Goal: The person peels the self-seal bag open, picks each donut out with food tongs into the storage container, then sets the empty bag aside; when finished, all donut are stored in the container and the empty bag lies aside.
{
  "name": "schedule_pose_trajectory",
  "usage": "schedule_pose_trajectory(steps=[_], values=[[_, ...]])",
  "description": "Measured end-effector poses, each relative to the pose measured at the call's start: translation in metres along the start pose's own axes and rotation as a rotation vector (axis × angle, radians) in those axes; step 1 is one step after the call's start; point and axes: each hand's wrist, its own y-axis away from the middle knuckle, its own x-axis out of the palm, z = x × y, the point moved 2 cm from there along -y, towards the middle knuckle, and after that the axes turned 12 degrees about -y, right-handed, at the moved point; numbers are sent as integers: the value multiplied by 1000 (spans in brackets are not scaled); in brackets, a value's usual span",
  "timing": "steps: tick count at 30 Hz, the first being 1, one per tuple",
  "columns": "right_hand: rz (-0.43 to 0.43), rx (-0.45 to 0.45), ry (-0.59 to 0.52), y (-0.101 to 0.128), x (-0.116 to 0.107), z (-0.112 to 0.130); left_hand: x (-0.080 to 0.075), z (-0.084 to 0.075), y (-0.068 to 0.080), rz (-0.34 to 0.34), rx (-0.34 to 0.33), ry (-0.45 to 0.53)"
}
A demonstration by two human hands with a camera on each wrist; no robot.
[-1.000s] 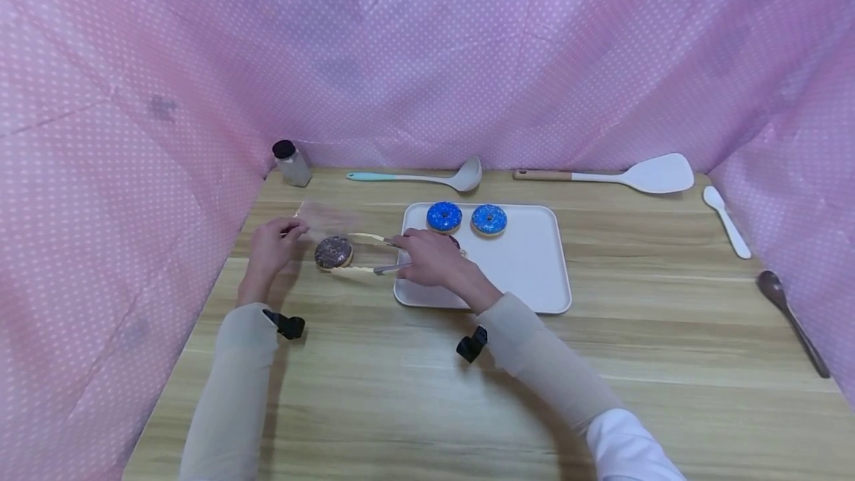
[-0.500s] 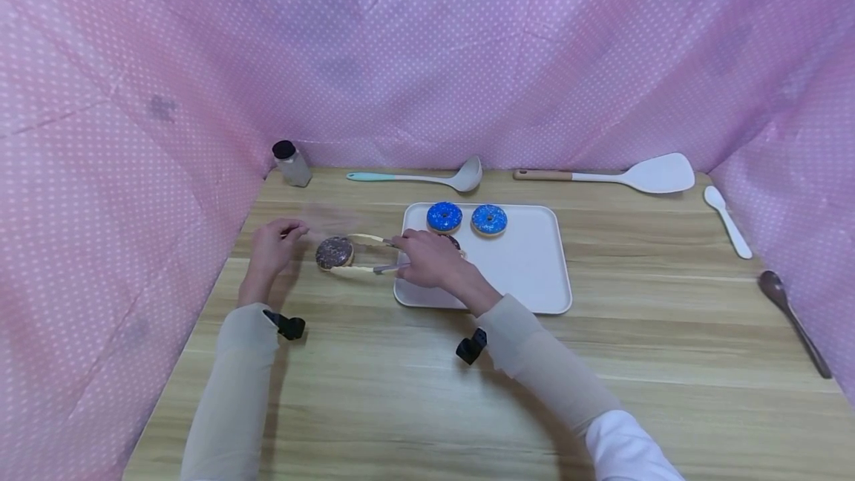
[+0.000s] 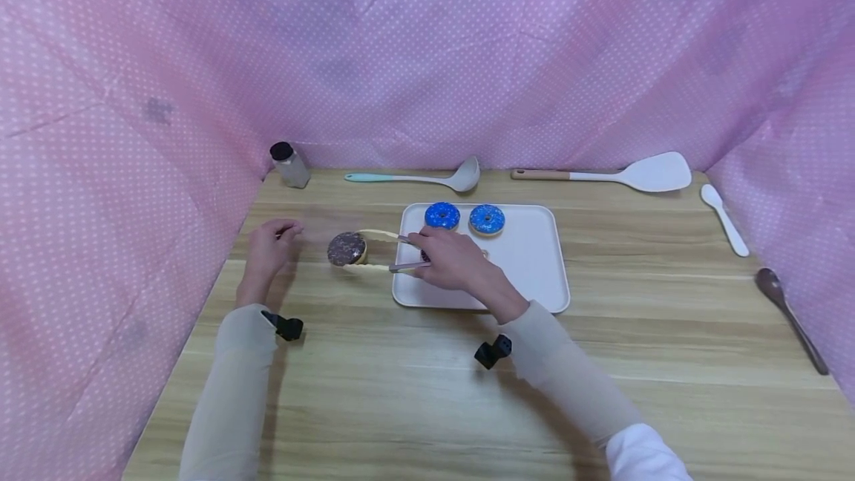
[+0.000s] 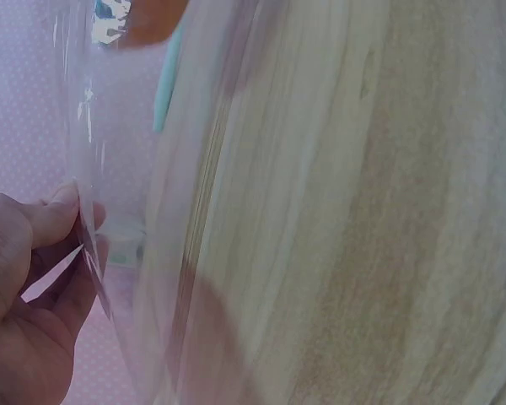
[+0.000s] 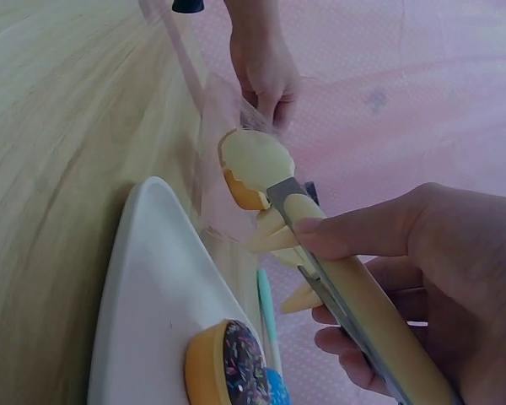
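My right hand (image 3: 437, 252) grips cream tongs (image 3: 381, 251) that clamp a chocolate sprinkled donut (image 3: 347, 249) just left of the white tray (image 3: 534, 280). In the right wrist view the tongs (image 5: 354, 295) hold that donut (image 5: 251, 169) at the mouth of a clear plastic bag (image 5: 215, 152). My left hand (image 3: 277, 237) pinches the edge of the bag (image 3: 317, 223); the left wrist view shows its fingers (image 4: 42, 245) on the film (image 4: 126, 211). Two blue donuts (image 3: 442, 215) (image 3: 487, 219) lie at the tray's back edge. Another chocolate donut (image 5: 232, 363) lies on the tray by my right hand.
A small dark-capped jar (image 3: 289, 164) stands at the back left. A ladle (image 3: 427, 178) and a white spatula (image 3: 628, 175) lie along the back edge. A white spoon (image 3: 723, 220) and a dark spoon (image 3: 788, 318) lie at the right. Pink dotted cloth walls surround the wooden table (image 3: 427, 392).
My right hand and the tongs with the chocolate donut have shifted slightly to the right. My left hand has stayed put, still pinching the bag.
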Motion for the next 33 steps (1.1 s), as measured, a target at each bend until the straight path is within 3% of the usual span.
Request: schedule_pose_trajectory(steps=[11, 19, 33], values=[[-77, -11, -35, 35, -25, -18, 1, 3, -1, -45, -9, -32], [-161, 17, -92, 68, -41, -50, 1, 3, -2, -67, -6, -39], [-215, 156, -118, 125, -60, -107, 3, 3, -3, -95, 14, -51]])
